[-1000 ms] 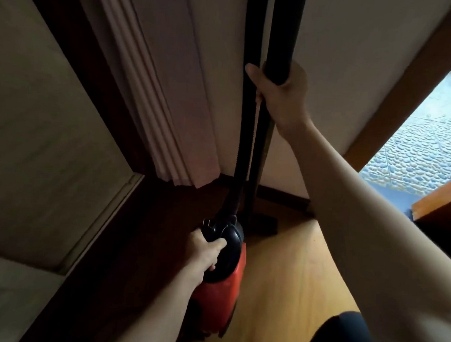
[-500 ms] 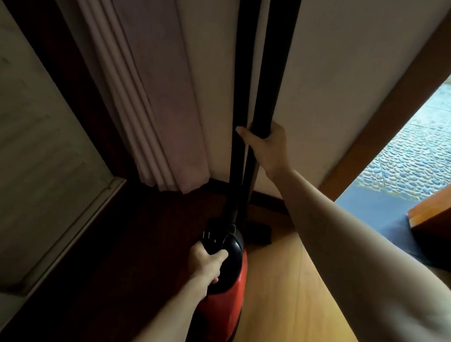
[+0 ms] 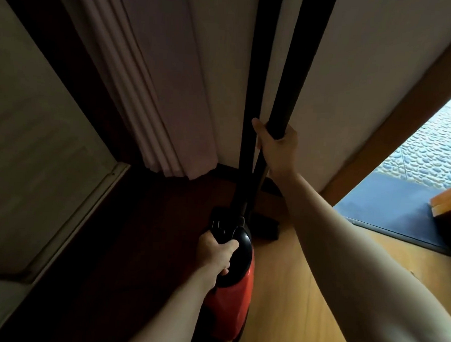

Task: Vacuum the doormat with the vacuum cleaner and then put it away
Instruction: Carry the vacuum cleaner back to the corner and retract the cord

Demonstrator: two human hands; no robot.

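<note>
A red vacuum cleaner (image 3: 231,304) with a black top stands upright on the floor by the wall. My left hand (image 3: 216,252) grips the black handle on its top. A black hose (image 3: 250,120) and a black wand (image 3: 294,77) rise from it along the wall. Round the wand, at mid height, my right hand (image 3: 278,144) holds tight. The black floor nozzle (image 3: 266,228) rests on the floor at the wand's foot. A dark grey doormat (image 3: 389,205) lies in the doorway at the right.
A pale folded curtain (image 3: 158,89) hangs left of the hose. A dark wooden frame and a light panel (image 3: 38,135) fill the left. Wooden flooring (image 3: 291,292) spreads to the right. A wooden door edge (image 3: 450,201) stands over the mat, with pebbled paving outside.
My right hand slid down the wand from high up to mid height. The view shifted slightly. My left hand kept its hold on the vacuum's handle.
</note>
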